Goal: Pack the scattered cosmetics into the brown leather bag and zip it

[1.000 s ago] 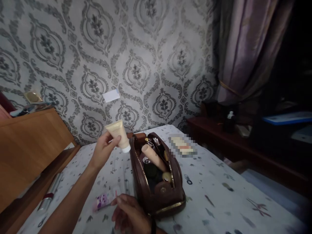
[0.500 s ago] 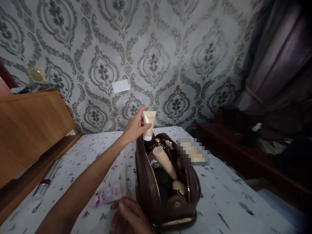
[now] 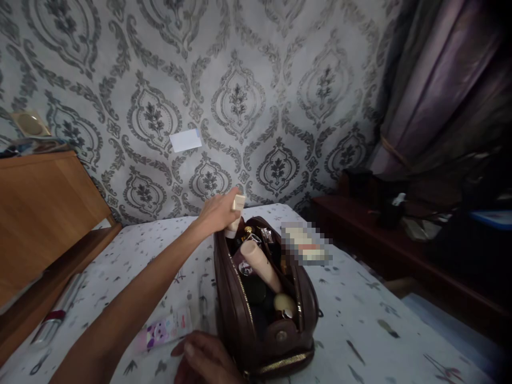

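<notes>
My left hand (image 3: 218, 214) pinches a small cream tube (image 3: 239, 204) with its white cap down, tilted over the far left end of an open brown bag (image 3: 232, 298). Inside the bag lie a beige tube (image 3: 260, 264), a round yellowish item (image 3: 285, 304) and several dark or shiny items. Beside the bag's near left corner rests my right hand (image 3: 208, 358), loosely bent, its thumb apart from the fingers and no object visible in it. A pink and purple tube (image 3: 162, 332) lies on the patterned sheet just beyond it.
A silver cylinder with a red band (image 3: 56, 314) lies at the left by a wooden panel (image 3: 52, 197). Right of the bag is a blurred-out flat item (image 3: 306, 244). A patterned wall (image 3: 236, 69) stands behind, with a dark red ledge (image 3: 340, 218) at the right.
The cream tube in my left hand has tipped and moved slightly lower toward the bag's far end. The view has turned a little to the right. My right hand remains beside the bag.
</notes>
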`<act>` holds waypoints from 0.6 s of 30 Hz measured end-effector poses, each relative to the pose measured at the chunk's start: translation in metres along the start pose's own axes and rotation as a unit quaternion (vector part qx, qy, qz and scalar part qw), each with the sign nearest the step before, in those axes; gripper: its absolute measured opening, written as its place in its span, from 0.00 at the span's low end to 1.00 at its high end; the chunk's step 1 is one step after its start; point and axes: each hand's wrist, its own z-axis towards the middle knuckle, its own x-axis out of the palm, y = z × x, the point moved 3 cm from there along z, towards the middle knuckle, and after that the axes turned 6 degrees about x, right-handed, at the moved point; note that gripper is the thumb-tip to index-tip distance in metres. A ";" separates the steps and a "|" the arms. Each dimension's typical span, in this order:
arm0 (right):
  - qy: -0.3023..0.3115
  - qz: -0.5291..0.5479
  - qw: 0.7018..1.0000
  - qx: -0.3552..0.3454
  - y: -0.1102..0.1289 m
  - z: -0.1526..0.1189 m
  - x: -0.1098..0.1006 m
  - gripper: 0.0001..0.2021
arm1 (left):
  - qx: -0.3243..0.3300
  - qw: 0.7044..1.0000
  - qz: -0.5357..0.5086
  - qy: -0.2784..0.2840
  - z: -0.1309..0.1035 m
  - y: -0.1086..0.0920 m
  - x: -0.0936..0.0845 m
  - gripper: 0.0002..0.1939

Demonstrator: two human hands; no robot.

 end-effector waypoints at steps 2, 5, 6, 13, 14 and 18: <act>-0.002 0.002 1.000 -0.002 0.000 0.000 0.000 0.35 | 0.009 1.000 0.003 0.005 0.000 -0.002 0.001 0.22; -0.003 0.000 1.000 -0.006 -0.002 0.001 0.000 0.35 | 0.013 0.997 -0.075 -0.028 0.003 0.001 0.003 0.29; -0.003 -0.002 1.000 -0.008 -0.002 0.001 0.000 0.36 | 0.008 0.990 -0.129 -0.056 0.005 0.005 0.002 0.31; 0.000 -0.013 1.000 -0.011 -0.007 0.006 -0.002 0.35 | -0.135 0.736 -0.639 -0.177 0.018 0.035 -0.010 0.33; -0.003 -0.012 1.000 -0.010 -0.009 0.009 -0.002 0.36 | -0.149 0.712 -0.668 -0.159 0.018 0.035 -0.010 0.33; -0.034 0.005 0.999 -0.015 -0.019 0.019 -0.001 0.40 | -0.173 0.726 -0.661 -0.079 0.009 0.032 -0.006 0.50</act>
